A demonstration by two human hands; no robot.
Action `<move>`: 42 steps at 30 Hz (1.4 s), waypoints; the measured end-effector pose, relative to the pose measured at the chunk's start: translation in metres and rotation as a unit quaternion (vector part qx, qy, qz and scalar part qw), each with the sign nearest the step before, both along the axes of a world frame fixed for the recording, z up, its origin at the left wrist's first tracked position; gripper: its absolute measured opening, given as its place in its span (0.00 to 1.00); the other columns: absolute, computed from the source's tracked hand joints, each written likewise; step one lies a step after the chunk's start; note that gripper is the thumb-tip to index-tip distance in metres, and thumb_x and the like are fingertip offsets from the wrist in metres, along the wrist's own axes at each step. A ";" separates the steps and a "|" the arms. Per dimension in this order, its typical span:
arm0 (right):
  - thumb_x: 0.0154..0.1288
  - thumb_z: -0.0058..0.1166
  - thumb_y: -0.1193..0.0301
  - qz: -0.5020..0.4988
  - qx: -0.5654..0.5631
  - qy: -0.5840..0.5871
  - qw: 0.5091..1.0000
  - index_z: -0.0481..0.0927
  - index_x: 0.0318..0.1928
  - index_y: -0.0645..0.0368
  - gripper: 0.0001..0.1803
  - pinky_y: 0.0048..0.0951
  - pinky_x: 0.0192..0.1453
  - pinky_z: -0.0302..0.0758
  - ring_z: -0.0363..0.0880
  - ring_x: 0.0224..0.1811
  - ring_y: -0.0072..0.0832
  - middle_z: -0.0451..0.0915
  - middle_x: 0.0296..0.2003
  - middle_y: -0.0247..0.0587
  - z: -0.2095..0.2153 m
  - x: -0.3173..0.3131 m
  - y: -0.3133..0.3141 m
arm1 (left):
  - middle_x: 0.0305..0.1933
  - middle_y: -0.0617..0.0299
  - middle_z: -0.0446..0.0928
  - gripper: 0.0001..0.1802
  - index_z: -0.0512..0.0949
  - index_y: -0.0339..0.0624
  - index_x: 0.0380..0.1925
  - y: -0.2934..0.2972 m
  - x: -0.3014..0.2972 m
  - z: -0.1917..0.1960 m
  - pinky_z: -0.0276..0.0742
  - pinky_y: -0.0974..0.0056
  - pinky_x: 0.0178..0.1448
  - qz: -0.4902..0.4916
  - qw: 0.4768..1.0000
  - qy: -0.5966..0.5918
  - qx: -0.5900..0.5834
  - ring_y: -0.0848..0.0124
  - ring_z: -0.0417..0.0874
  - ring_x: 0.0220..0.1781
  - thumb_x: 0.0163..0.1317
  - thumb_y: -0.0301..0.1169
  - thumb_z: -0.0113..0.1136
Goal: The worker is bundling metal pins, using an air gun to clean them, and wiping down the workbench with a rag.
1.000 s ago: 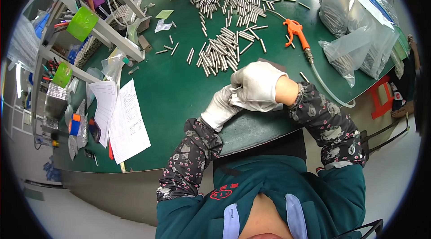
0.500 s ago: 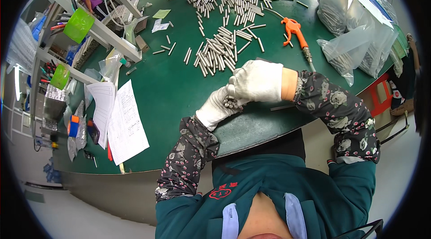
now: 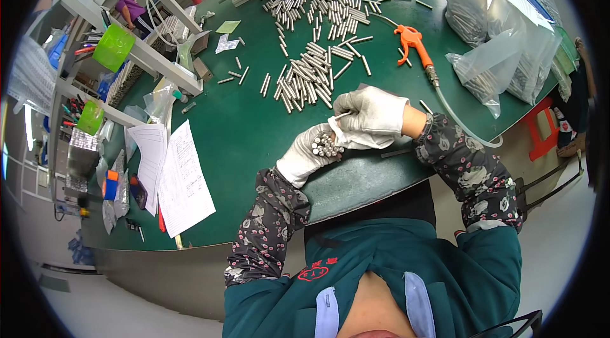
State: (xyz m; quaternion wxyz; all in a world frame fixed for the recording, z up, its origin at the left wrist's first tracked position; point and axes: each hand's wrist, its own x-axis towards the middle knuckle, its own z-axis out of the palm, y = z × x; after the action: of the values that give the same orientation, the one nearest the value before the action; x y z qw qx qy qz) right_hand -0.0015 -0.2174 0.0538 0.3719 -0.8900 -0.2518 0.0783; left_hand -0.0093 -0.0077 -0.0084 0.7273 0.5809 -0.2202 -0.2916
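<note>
My left hand, in a white glove, grips a bundle of short metal rods with their ends facing up. My right hand, also gloved in white, holds a white cloth against the top of the bundle, and one thin rod sticks out between its fingers. Both hands hover over the near edge of the green table. Just beyond them lies a loose heap of the same metal rods.
More rods are scattered at the far side. An orange air blow gun with a clear hose lies right of the heap. Clear bags of parts stand at the right. Printed sheets and a shelf rack are at the left.
The view shifted slightly. My right hand has drawn back a little with the cloth, so the rod ends in my left hand now show.
</note>
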 end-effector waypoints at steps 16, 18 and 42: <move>0.54 0.53 0.56 -0.018 0.058 0.192 0.980 0.77 0.41 0.65 0.23 0.28 0.45 0.72 0.77 0.37 0.33 0.79 0.34 0.48 0.002 -0.005 0.018 | 0.44 0.67 0.75 0.25 0.70 0.39 0.48 -0.001 -0.002 -0.003 0.73 0.71 0.52 -0.012 1.000 -0.014 -0.020 0.78 0.76 0.45 0.47 0.13 0.63; 0.56 0.56 0.60 -0.039 0.089 0.213 0.972 0.76 0.37 0.61 0.17 0.25 0.39 0.70 0.72 0.31 0.22 0.78 0.27 0.39 -0.005 -0.005 0.016 | 0.43 0.67 0.75 0.25 0.70 0.39 0.47 -0.004 -0.001 -0.002 0.73 0.71 0.52 -0.007 0.999 -0.025 -0.020 0.78 0.76 0.45 0.47 0.14 0.62; 0.54 0.55 0.59 -0.094 0.072 0.177 0.977 0.78 0.37 0.63 0.18 0.28 0.40 0.71 0.76 0.32 0.31 0.79 0.28 0.45 -0.006 -0.030 -0.004 | 0.40 0.69 0.75 0.30 0.69 0.41 0.49 0.000 0.002 -0.007 0.75 0.72 0.48 0.073 0.992 -0.083 0.057 0.79 0.76 0.40 0.44 0.16 0.68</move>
State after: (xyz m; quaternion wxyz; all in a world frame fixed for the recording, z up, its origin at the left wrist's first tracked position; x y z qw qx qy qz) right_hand -0.0315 -0.2216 0.0482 0.4793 -0.8526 -0.1021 0.1815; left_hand -0.0069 -0.0081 -0.0158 0.6918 0.6581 -0.2197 -0.2001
